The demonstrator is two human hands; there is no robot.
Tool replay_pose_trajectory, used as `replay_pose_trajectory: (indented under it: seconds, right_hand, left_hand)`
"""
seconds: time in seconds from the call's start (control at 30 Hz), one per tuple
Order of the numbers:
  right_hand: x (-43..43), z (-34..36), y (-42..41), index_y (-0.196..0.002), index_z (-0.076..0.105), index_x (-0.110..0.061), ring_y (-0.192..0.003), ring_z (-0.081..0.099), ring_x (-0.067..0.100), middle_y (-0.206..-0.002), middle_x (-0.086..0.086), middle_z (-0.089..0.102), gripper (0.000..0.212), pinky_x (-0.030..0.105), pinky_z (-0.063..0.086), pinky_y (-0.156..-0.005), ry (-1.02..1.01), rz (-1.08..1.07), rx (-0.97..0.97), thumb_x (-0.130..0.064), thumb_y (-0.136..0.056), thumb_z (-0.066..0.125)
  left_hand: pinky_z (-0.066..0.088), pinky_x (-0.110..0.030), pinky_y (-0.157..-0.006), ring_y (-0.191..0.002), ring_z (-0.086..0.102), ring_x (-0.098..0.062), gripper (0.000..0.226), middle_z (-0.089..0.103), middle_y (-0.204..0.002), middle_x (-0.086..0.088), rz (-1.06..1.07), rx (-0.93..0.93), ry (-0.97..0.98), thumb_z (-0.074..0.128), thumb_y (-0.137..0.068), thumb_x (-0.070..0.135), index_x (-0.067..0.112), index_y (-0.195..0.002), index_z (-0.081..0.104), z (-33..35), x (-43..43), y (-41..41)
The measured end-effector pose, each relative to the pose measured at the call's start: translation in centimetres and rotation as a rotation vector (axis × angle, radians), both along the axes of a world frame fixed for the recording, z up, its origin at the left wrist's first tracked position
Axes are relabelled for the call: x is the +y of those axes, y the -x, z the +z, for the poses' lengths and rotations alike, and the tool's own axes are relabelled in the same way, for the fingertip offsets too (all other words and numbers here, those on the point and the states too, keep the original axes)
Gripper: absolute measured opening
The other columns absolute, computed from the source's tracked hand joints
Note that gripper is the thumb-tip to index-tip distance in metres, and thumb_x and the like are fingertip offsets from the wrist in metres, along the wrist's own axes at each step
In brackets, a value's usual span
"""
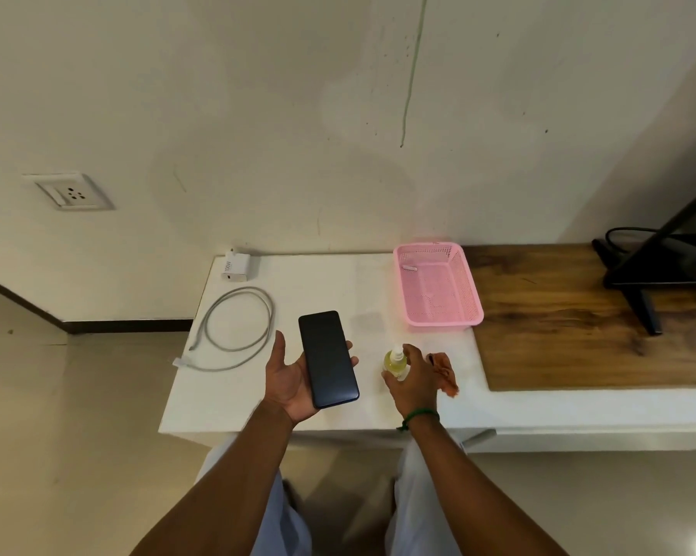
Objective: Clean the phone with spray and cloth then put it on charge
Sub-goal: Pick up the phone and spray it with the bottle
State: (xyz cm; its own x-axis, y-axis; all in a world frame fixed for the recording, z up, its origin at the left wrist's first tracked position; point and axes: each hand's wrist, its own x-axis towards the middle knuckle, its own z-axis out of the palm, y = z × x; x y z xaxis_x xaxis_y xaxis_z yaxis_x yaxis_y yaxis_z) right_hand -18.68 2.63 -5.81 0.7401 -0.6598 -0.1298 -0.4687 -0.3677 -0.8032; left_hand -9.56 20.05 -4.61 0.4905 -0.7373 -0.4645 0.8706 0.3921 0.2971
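A black phone (327, 358) lies screen up across the palm of my left hand (288, 379), whose fingers curl up round its right edge and whose thumb stands free on the left. My right hand (414, 379) grips a small spray bottle of yellow liquid (395, 361) with a white nozzle, just right of the phone. An orange cloth (444, 371) lies on the white table (226, 395) partly hidden behind that hand. A grey charging cable (238, 329) lies coiled at the table's left, and a white charger plug (236, 266) stands at the back left corner.
A pink plastic basket (438, 288) with a small white object inside sits at the back middle. A wall socket (71, 192) is on the wall to the left. A wooden top (579, 315) to the right carries a black monitor stand (647, 282).
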Motion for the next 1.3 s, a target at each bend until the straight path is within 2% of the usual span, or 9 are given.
replay_pose_trajectory:
  seconds: [0.27, 0.67, 0.77, 0.83, 0.93, 1.07, 1.17, 1.23, 1.3]
  right_hand:
    - [0.4, 0.7, -0.1, -0.119, 0.054, -0.005, -0.103, 0.060, 0.029, -0.113, 0.013, 0.064, 0.049, 0.038, 0.050, -0.091, -0.008, -0.041, -0.081, -0.015, -0.076, 0.076]
    - [0.5, 13.0, 1.1, -0.117, 0.053, -0.019, -0.094, 0.062, 0.015, -0.106, -0.002, 0.063, 0.043, 0.035, 0.057, -0.079, -0.029, -0.039, -0.523, -0.018, -0.079, 0.072]
    - [1.0, 16.5, 1.9, -0.128, 0.041, -0.024, -0.099, 0.061, 0.015, -0.111, 0.000, 0.059, 0.054, 0.027, 0.056, -0.080, -0.039, 0.015, -0.659, -0.022, -0.080, 0.067]
    - [1.6, 18.7, 2.6, -0.131, 0.032, -0.037, -0.102, 0.060, 0.017, -0.118, 0.002, 0.056, 0.062, 0.024, 0.055, -0.081, -0.065, 0.061, -0.734, -0.029, -0.079, 0.064]
    - [2.3, 20.9, 3.5, -0.134, 0.022, -0.053, -0.108, 0.057, 0.015, -0.130, -0.010, 0.046, 0.067, 0.026, 0.053, -0.085, -0.056, 0.123, -0.821, -0.036, -0.079, 0.058]
    - [3.0, 22.5, 4.4, -0.131, 0.017, -0.063, -0.124, 0.045, 0.010, -0.142, -0.018, 0.033, 0.070, 0.020, 0.046, -0.093, -0.058, 0.176, -0.858, -0.022, -0.087, 0.053]
    - [3.5, 23.2, 5.0, -0.128, 0.027, -0.060, -0.120, 0.046, 0.001, -0.139, -0.018, 0.036, 0.067, 0.013, 0.047, -0.088, -0.125, 0.178, -0.858, -0.015, -0.084, 0.050]
    - [3.6, 23.3, 5.3, -0.126, 0.032, -0.054, -0.117, 0.050, 0.010, -0.136, -0.007, 0.040, 0.060, 0.022, 0.050, -0.089, -0.183, 0.158, -0.854, -0.017, -0.082, 0.050]
    - [3.9, 23.5, 5.8, -0.121, 0.035, -0.060, -0.115, 0.052, 0.021, -0.135, -0.001, 0.042, 0.056, 0.038, 0.052, -0.091, -0.248, 0.156, -0.842, -0.031, -0.079, 0.058]
  left_hand:
    - [0.028, -0.056, -0.111, -0.124, 0.051, -0.042, 0.094, 0.048, -0.142, -0.018, -0.009, -0.003, 0.024, 0.044, -0.073, 0.081, 0.015, -0.140, 0.048, 0.1, 0.1, -0.2]
    - [0.021, -0.055, -0.115, -0.129, 0.044, -0.041, 0.097, 0.034, -0.152, -0.016, -0.017, -0.044, 0.056, 0.044, -0.073, 0.083, 0.015, -0.143, 0.044, 3.6, 0.2, 0.4]
    - [0.020, -0.055, -0.115, -0.133, 0.038, -0.040, 0.098, 0.030, -0.154, -0.015, -0.025, -0.069, 0.069, 0.044, -0.074, 0.083, 0.016, -0.145, 0.041, 4.7, 0.4, 0.6]
    - [0.021, -0.056, -0.114, -0.134, 0.037, -0.040, 0.098, 0.030, -0.154, -0.015, -0.027, -0.087, 0.079, 0.044, -0.074, 0.083, 0.016, -0.145, 0.040, 5.5, 0.5, 0.9]
    - [0.024, -0.056, -0.112, -0.131, 0.041, -0.040, 0.099, 0.031, -0.153, -0.015, -0.030, -0.111, 0.092, 0.043, -0.074, 0.084, 0.016, -0.145, 0.040, 6.4, 0.5, 1.2]
    - [0.022, -0.057, -0.113, -0.132, 0.039, -0.041, 0.100, 0.031, -0.154, -0.015, -0.036, -0.132, 0.103, 0.042, -0.073, 0.085, 0.016, -0.145, 0.039, 7.1, 0.7, 1.5]
    - [0.020, -0.057, -0.114, -0.132, 0.041, -0.041, 0.100, 0.030, -0.154, -0.016, -0.040, -0.144, 0.112, 0.041, -0.074, 0.085, 0.015, -0.145, 0.040, 7.5, 1.0, 1.9]
    - [0.021, -0.057, -0.113, -0.130, 0.043, -0.041, 0.099, 0.031, -0.154, -0.016, -0.036, -0.144, 0.125, 0.041, -0.074, 0.084, 0.015, -0.145, 0.040, 7.9, 1.1, 2.2]
    - [0.023, -0.057, -0.113, -0.130, 0.043, -0.042, 0.099, 0.033, -0.153, -0.017, -0.036, -0.150, 0.129, 0.041, -0.074, 0.084, 0.015, -0.145, 0.040, 8.2, 1.2, 2.5]
